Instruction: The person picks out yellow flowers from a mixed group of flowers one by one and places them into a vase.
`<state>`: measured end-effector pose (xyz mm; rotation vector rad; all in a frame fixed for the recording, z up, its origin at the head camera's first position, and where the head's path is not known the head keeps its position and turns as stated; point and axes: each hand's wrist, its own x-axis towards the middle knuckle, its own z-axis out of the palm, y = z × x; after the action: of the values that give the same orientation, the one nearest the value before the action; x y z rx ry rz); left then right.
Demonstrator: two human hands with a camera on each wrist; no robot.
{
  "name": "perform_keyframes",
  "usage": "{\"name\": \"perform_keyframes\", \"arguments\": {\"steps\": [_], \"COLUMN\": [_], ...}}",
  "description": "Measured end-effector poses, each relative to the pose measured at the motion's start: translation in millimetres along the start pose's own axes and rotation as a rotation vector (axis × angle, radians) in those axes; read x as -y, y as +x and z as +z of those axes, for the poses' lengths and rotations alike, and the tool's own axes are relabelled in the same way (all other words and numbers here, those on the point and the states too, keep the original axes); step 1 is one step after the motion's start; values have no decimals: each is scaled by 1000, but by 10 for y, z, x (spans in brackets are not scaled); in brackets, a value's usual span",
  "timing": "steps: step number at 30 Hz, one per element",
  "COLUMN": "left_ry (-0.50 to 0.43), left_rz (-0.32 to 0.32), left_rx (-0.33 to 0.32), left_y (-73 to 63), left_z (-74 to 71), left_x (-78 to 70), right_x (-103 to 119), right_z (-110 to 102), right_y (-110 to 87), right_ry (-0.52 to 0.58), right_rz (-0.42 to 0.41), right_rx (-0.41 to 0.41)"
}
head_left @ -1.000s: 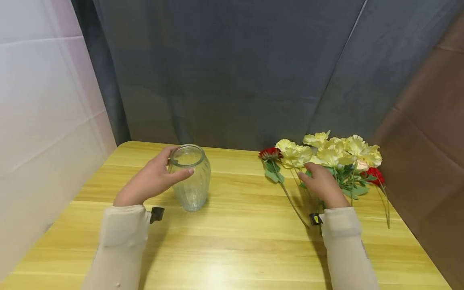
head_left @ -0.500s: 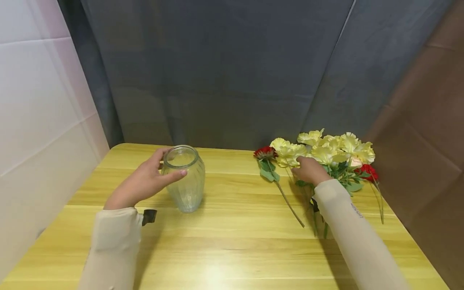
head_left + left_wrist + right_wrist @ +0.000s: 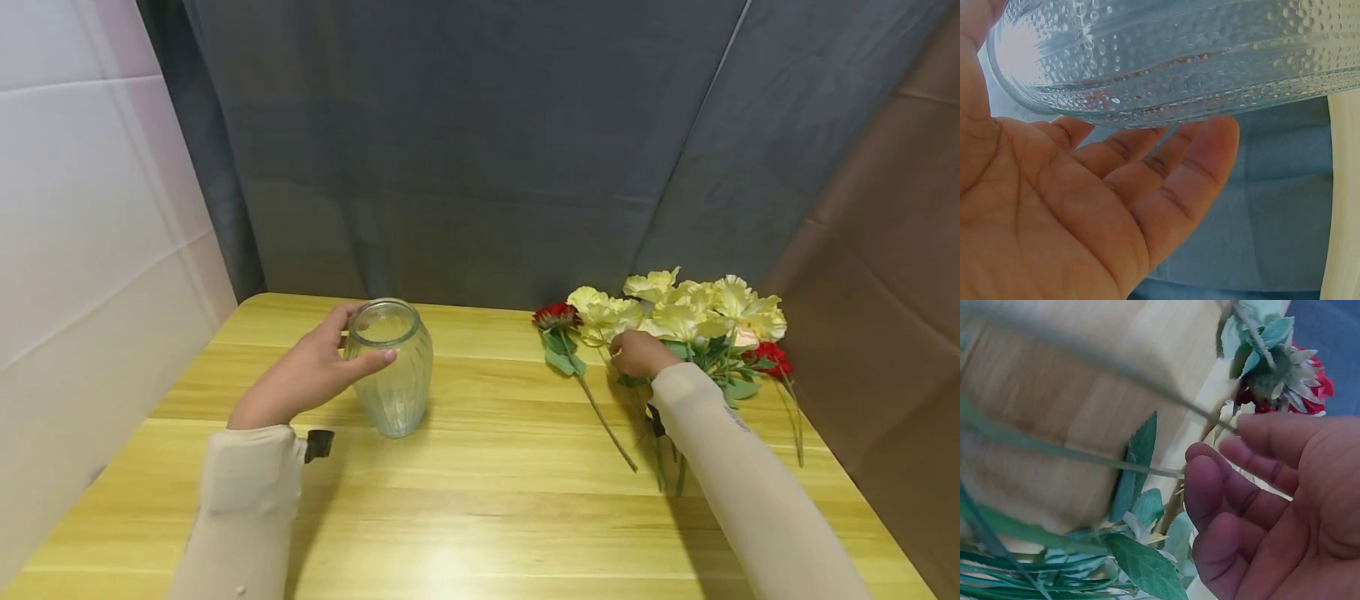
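Note:
On the left of the table stands a clear ribbed glass vase point(image 3: 393, 375), upright. My left hand point(image 3: 311, 371) holds its left side, thumb in front and fingers behind; the left wrist view shows the fingers point(image 3: 1179, 187) against the bumpy glass. At the right, my right hand point(image 3: 641, 354) is among the stems below the yellow flowers point(image 3: 682, 312). Its thumb and fingers point(image 3: 1272, 434) pinch a thin stem point(image 3: 1147, 384) in the right wrist view, where pale petals show behind them. The pinched flower's head is partly hidden there.
A red flower point(image 3: 557, 317) with a long stem lies left of the yellow ones. Another red flower point(image 3: 772, 360) lies at their right, by the brown side cloth point(image 3: 885, 333). Grey cloth point(image 3: 450, 167) hangs behind the wooden table point(image 3: 465, 500).
My right hand has turned and its fingers have closed on a stem under the yellow flowers, with the forearm now slanting in from the lower right. My left hand stays on the vase.

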<state>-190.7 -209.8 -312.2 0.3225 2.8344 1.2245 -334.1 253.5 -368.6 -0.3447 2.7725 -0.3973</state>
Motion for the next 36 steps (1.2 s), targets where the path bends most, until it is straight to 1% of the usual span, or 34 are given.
{"name": "perform_keyframes", "arguments": {"steps": [5, 9, 12, 15, 20, 26, 31, 33, 36], "left_ry": [-16, -19, -18, -18, -26, -51, -56, -54, -55], "left_rz": [4, 9, 12, 12, 1, 4, 5, 4, 5], "left_rx": [9, 9, 11, 7, -1, -7, -8, -9, -11], "left_y": [21, 27, 35, 43, 39, 46, 47, 45, 44], "left_z": [4, -15, -20, -17, -15, 7, 10, 12, 18], "left_x": [1, 0, -7, -10, 16, 46, 48, 46, 41], "right_x": [-42, -49, -40, -22, 38, 194, 350, 413, 508], "right_z": [4, -4, -28, -65, -122, -217, -299, -315, -316], "right_y": [-39, -42, -51, -68, -100, -159, -235, -262, -289], "right_ry": [60, 79, 58, 35, -14, -101, -168, -161, -119], "right_rz": [38, 51, 28, -12, -60, -80, -123, -145, -180], "right_rx": [21, 23, -1, -44, -103, -152, -210, -221, -211]}}
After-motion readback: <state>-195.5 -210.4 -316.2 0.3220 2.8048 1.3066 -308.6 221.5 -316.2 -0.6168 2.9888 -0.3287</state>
